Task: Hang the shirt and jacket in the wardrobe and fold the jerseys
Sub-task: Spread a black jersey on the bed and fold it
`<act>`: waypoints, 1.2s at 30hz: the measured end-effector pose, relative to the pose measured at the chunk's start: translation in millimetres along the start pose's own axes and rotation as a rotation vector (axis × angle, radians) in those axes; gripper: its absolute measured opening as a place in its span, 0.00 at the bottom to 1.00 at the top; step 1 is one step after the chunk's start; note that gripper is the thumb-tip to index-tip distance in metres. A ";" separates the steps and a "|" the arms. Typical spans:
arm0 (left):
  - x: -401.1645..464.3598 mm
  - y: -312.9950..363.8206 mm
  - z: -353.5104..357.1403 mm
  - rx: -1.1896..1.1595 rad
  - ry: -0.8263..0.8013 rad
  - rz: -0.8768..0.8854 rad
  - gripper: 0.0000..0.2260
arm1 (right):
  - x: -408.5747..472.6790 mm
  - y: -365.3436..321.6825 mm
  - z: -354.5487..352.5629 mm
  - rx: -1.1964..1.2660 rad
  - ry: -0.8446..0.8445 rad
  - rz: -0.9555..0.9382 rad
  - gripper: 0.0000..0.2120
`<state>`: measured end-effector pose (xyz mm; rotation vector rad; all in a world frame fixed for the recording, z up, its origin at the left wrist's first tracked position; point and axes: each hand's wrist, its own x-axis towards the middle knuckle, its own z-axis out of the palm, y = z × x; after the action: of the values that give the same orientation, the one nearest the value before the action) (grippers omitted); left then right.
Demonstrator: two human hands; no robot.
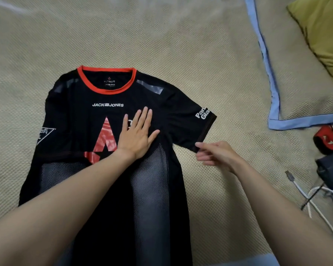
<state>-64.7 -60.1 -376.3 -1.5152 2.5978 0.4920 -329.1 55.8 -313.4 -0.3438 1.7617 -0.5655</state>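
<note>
A black jersey [108, 120] with an orange-red collar lies face up and spread flat on a woven, straw-coloured mat [210, 54], neck pointing away from the person, its hem running out of view at the bottom. The left hand [136, 136] rests flat on the chest print, fingers straight and together, thumb out — pinning the cloth. The right hand [213, 153] pinches the lower edge of the sleeve [192, 121] on that side between thumb and curled fingers. The fabric looks thin, light and limp, with see-through mesh panels down the lower body; it would likely slide and wrinkle easily, so one flat palm to anchor it seems wise. The stitched sleeve cuff and the side seams appear the firmest places to grasp for folding inward. To the right lie a blue-edged pillow [273, 104] and white cables [315, 198].
</note>
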 end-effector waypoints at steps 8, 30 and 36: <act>-155.4 -72.2 -22.0 -0.008 -0.131 -0.165 0.33 | -65.2 56.7 81.2 -0.257 -0.257 0.028 0.14; -120.4 -190.5 -109.0 -0.393 0.354 -0.453 0.08 | -61.1 -51.5 181.9 -1.475 0.126 -0.091 0.37; -104.4 -298.8 -142.4 -0.688 0.497 -0.944 0.15 | -53.9 -67.0 234.6 -1.401 0.081 -0.296 0.29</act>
<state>256.4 -155.0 -285.0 -3.1138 1.6018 1.0065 -93.3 -18.3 -277.1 -1.5571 1.9438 0.5805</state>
